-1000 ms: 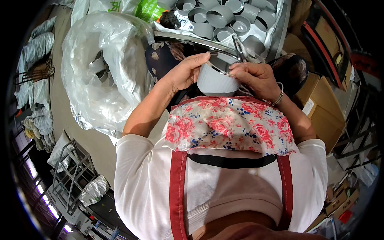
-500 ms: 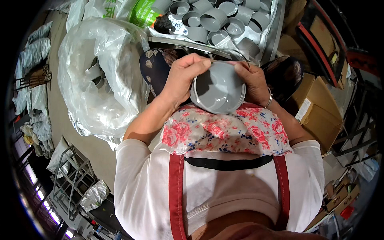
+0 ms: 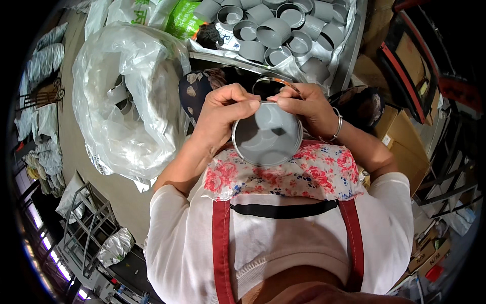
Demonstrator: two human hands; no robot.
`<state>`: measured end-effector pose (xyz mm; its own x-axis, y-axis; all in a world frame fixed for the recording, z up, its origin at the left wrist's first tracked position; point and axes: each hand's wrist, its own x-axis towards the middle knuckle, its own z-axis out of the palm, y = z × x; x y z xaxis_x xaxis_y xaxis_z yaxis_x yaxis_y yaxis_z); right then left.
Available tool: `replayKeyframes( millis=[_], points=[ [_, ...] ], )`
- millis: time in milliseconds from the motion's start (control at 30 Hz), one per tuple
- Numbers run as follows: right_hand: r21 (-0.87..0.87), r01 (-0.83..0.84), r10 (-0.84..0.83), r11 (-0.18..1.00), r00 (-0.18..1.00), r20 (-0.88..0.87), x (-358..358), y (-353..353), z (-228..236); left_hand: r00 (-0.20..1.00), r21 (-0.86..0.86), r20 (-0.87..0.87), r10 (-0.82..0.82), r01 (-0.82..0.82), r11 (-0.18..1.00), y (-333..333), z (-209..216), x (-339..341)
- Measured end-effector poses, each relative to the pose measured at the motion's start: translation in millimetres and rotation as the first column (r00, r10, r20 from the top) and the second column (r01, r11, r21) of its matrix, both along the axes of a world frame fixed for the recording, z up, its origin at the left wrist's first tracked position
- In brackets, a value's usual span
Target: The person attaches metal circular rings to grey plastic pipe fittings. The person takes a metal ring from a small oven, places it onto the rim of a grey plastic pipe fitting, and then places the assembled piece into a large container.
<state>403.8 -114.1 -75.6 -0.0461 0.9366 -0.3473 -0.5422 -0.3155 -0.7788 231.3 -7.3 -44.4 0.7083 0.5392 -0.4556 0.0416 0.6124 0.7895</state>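
Observation:
A round grey plastic pipe cap [image 3: 267, 137] sits tilted against the apron at my lap, its open side toward me. My left hand [image 3: 225, 109] is closed on its upper left rim, the thumb lying along the edge. At the upper right rim my right hand [image 3: 309, 107] is closed too, thumb and fingers pinching close to the left fingertips. A thin curved band [image 3: 276, 80], dark with an orange stretch, loops up by the right fingers; what it is I cannot make out. The curled fingers behind the rim are partly hidden.
Ahead, a metal-edged tray [image 3: 238, 62] lined with white plastic holds several grey caps [image 3: 273, 33] and a dark glove [image 3: 208, 35]. A large clear plastic bag [image 3: 131, 101] with grey pieces inside stands to the left. A cardboard box [image 3: 402, 142] is at my right.
The pipe cap has come lower, closer to my body. Both hands have drawn together along its rim. The curved band now shows above the right fingers.

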Motion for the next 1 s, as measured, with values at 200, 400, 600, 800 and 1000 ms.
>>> replayKeyframes(
  millis=[200, 400, 600, 800, 1000],
  points=[
    [-0.121, -0.184, 0.155, 0.976, 0.965, -0.214, 6.3, 43.0, 6.8, 0.998, -0.096, -0.006, 0.065, -0.066, 0.993, 16.4, 1.7, -17.9],
    [0.575, -0.16, -0.499, 0.803, 0.348, 0.794, 48.4, 98.7, -44.1, 0.569, 0.796, 0.111, 0.815, -0.542, 0.27, 66.5, 47.0, -114.0],
    [0.135, -0.872, -0.626, 0.47, -0.221, 0.748, 91.4, 113.7, -182.9, 0.46, 0.779, 0.097, 0.883, -0.587, 0.22, 57.4, 40.0, -137.9],
    [0.014, -0.786, 0.343, 0.618, 0.286, 0.895, 120.8, 139.0, -227.4, 0.835, 0.707, 0.008, 0.55, -0.394, 0.588, 52.5, -3.7, -65.2],
    [0.106, -0.624, 0.027, 0.774, 0.199, 0.98, 91.8, 80.4, -82.1, 1.0, 0.923, -0.022, -0.016, 0.026, 0.384, 43.5, -4.0, 3.8]
  ],
)
